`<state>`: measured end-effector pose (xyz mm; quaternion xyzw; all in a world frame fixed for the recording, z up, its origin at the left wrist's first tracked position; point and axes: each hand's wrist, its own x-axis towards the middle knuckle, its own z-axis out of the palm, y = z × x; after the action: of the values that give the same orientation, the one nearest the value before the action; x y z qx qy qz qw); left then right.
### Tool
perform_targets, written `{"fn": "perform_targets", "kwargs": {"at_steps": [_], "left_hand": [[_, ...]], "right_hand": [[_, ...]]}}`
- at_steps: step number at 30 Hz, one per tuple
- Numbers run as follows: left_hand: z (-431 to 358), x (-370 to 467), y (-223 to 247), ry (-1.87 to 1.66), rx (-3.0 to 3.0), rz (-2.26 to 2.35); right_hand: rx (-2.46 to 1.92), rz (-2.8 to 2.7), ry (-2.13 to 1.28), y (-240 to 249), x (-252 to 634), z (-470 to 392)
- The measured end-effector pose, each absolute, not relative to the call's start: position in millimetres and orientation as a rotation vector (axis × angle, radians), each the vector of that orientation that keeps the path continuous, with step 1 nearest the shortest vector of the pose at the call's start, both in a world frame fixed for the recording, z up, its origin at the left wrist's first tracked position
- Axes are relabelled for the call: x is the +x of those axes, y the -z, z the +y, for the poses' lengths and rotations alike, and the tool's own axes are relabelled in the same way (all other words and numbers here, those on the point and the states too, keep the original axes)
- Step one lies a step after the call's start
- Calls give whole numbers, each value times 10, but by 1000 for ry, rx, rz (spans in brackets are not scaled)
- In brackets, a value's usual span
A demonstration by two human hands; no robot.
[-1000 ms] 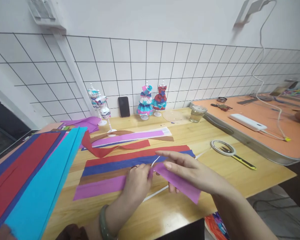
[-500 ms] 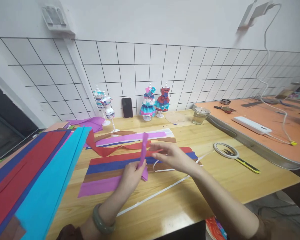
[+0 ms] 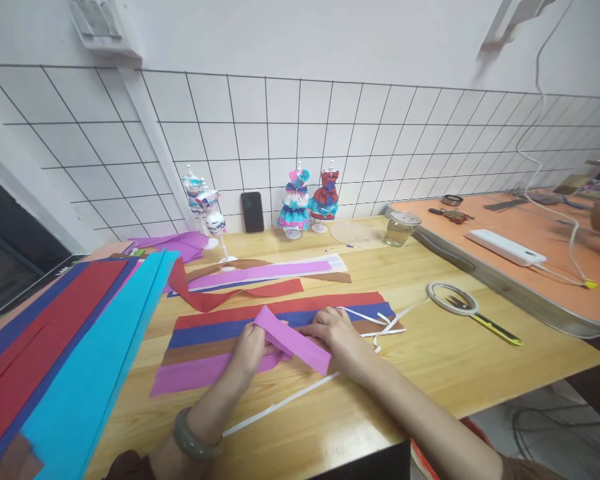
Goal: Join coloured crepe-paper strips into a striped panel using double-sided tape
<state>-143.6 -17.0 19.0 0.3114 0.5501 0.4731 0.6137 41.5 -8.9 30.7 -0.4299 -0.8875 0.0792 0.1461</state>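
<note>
My left hand [image 3: 251,348] pinches a folded magenta strip [image 3: 305,347] whose free end slants down to the right. Beside that end, my right hand [image 3: 334,333] has its fingers curled over the blue strip [image 3: 200,333]; what its fingertips hold, if anything, is hidden. Under both hands lie a red strip [image 3: 205,318], the blue one, a brown strip [image 3: 190,352] and another magenta strip [image 3: 180,379], side by side. Narrow white tape [image 3: 285,401] runs across the wood in front, and more white pieces curl right of my right hand.
Miniature dress forms [image 3: 293,207] and a black phone [image 3: 253,212] stand by the wall. Wide coloured sheets [image 3: 95,353] fill the left. To the right are a tape roll [image 3: 450,298], a yellow cutter [image 3: 497,329], a lidded cup [image 3: 401,230] and an orange mat [image 3: 555,293].
The magenta strip has gone from upright to slanting down rightward. My right hand has lowered and its fingers have curled in. The camera view has shifted slightly.
</note>
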Motion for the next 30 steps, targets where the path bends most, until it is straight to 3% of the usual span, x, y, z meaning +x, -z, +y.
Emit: {"fn": "perform_targets", "kwargs": {"at_steps": [30], "left_hand": [[-163, -1514, -226, -1089, 628, 1151]], "right_hand": [[-1336, -2267, -118, -141, 1136, -283]]}}
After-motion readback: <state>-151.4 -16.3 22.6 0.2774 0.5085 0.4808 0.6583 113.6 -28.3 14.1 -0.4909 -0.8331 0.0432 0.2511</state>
